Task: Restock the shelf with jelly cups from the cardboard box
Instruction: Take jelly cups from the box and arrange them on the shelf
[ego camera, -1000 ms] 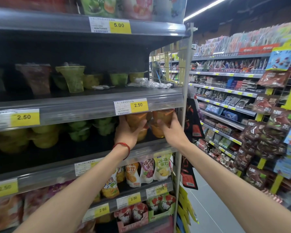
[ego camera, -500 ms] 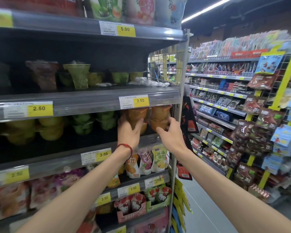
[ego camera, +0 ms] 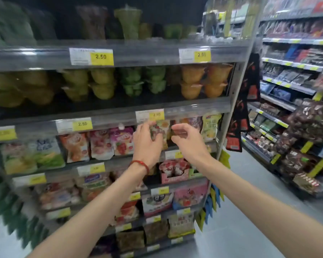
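Neither hand is gripping anything: L hand (ego camera: pixel 147 146) is hanging w/ fingers loosely curled, and R hand (ego camera: pixel 189 144) is doing the same w/ thumb & forefinger parted, nothing btw them. L fingertips are overlapping a fruit pouch (ego camera: pixel 158 131) on the row below. Can't tell if they're touching it or just sitting in front, as the pic is blurring there. Both hands are hovering side by side, near each other, just under the front rail of the jelly shelf (ego camera: pixel 194 108), i.e. below the cups, not at them.

Orange jelly cups (ego camera: pixel 205 81) are sitting at the far R end of that shelf in two columns, each stacked two high, close to the end upright. Green cups (ego camera: pixel 144 81) are standing to their L and yellow cups (ego camera: pixel 101 83) further L, also doubled up. Front of the row is looking fairly full. Depth behind is too dark to judge, and so is the dim spot btw green & orange.

Progress, my read: orange slot is prob. done or nearly so, since the stacks are reaching close to the shelf above and both hands are empty. Cardboard box isn't showing anywhere in view, so can't say how many cups are waiting in it. Next is likely a reach to the box for more stock, if any's left.
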A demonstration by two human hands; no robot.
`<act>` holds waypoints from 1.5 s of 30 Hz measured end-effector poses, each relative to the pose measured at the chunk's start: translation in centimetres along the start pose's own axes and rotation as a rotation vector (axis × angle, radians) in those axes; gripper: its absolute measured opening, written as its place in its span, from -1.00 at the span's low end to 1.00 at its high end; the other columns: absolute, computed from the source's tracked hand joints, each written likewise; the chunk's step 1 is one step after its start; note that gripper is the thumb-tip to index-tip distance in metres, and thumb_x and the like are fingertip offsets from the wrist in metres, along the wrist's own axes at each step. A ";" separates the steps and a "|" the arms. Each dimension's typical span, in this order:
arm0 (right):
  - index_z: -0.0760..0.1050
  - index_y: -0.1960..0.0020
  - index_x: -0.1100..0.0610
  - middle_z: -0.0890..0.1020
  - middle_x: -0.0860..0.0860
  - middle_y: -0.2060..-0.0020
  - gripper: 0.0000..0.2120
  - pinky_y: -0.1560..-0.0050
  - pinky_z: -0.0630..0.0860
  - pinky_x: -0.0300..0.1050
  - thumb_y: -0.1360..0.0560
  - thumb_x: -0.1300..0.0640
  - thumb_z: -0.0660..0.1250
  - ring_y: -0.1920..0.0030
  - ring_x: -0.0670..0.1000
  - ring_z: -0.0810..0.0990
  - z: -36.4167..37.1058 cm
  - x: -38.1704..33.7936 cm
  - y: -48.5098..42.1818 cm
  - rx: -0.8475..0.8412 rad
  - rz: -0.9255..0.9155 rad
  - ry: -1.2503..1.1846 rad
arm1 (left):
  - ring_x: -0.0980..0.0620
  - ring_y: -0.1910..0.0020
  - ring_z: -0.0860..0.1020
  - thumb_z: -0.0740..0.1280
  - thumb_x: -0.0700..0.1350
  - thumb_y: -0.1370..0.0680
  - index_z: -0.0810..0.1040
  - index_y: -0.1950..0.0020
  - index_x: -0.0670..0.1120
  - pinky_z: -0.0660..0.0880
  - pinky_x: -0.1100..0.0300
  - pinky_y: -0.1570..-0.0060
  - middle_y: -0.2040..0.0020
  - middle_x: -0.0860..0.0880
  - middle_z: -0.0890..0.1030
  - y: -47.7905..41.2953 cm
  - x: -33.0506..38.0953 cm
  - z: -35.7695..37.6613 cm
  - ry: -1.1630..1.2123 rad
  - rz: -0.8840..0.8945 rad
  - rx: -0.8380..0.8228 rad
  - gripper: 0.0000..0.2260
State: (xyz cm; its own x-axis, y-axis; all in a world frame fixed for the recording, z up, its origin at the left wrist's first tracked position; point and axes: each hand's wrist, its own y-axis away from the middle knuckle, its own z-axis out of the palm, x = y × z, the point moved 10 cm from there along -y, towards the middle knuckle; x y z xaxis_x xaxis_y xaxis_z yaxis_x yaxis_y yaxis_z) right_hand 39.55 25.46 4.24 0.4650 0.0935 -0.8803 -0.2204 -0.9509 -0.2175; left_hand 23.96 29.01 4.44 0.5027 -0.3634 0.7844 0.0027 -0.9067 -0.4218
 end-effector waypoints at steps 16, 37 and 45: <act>0.58 -0.21 0.02 0.62 -0.08 -0.09 -0.83 -0.01 0.56 -0.22 -0.64 0.17 0.33 -0.10 -0.08 0.61 20.6 9.0 10.5 -0.791 0.032 0.006 | 0.05 -0.11 0.55 0.31 -0.15 -0.57 0.53 -0.23 -0.05 0.45 0.22 -0.08 -0.15 0.03 0.56 20.3 -18.2 -7.6 -0.218 -0.629 0.069 -0.77; 0.62 -0.24 0.10 0.65 -0.08 -0.04 -0.78 -0.25 0.54 -0.09 -0.61 0.23 0.34 -0.12 -0.06 0.61 47.2 19.3 30.3 -1.271 0.344 0.166 | 0.06 -0.10 0.54 0.29 -0.21 -0.58 0.58 -0.19 -0.07 0.47 0.17 -0.17 -0.07 0.04 0.58 48.4 -42.3 -18.9 -0.005 -1.305 0.333 -0.80; 0.63 -0.12 0.06 0.66 0.01 0.05 -0.84 -0.08 0.54 -0.09 -0.58 0.22 0.36 0.01 0.00 0.60 56.5 27.7 34.4 -1.256 0.502 0.267 | 0.03 -0.09 0.56 0.28 -0.16 -0.59 0.60 -0.12 -0.04 0.47 0.20 -0.17 -0.09 0.01 0.61 55.0 -53.3 -18.2 0.098 -1.493 0.381 -0.84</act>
State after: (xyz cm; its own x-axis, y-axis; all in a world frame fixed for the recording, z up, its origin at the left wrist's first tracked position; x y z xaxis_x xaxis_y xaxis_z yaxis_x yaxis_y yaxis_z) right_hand -3.60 12.05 -51.46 0.7468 -0.2587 -0.6127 0.4367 -0.5041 0.7451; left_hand -18.47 -5.39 -52.27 -0.2150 0.7682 0.6030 0.6555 -0.3442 0.6722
